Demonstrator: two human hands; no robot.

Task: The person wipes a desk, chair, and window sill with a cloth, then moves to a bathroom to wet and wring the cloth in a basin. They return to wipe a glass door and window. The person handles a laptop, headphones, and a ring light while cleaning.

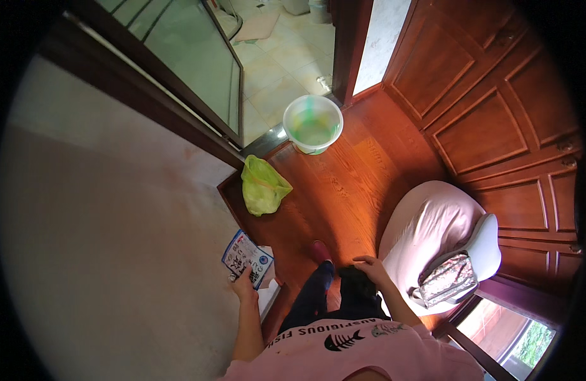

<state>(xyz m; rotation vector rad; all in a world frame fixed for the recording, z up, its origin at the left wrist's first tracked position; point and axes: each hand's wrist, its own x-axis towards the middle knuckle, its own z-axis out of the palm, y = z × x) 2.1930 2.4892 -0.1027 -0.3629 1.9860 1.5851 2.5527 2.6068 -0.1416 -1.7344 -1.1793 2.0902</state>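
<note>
My left hand (pixel 245 286) is closed around the lower edge of a flat blue-and-white printed packet (pixel 247 257), held up beside the pale wall. Close to my right leg, my right hand (pixel 372 272) has its fingers bent over the top of a black crumpled item (pixel 356 283). That item hangs in front of dark trousers, and its kind is hard to make out. Behind the packet, some white paper-like pieces (pixel 267 295) show in part along the foot of the wall.
A yellow-green plastic bag (pixel 262 187) stands by the wall corner. A white-and-green bucket (pixel 312 124) sits at the tiled room's threshold. To the right, a pink-covered round seat (pixel 410 235) bears a patterned bag (pixel 450 277). Wooden panelled doors (pixel 490 127) line the right side.
</note>
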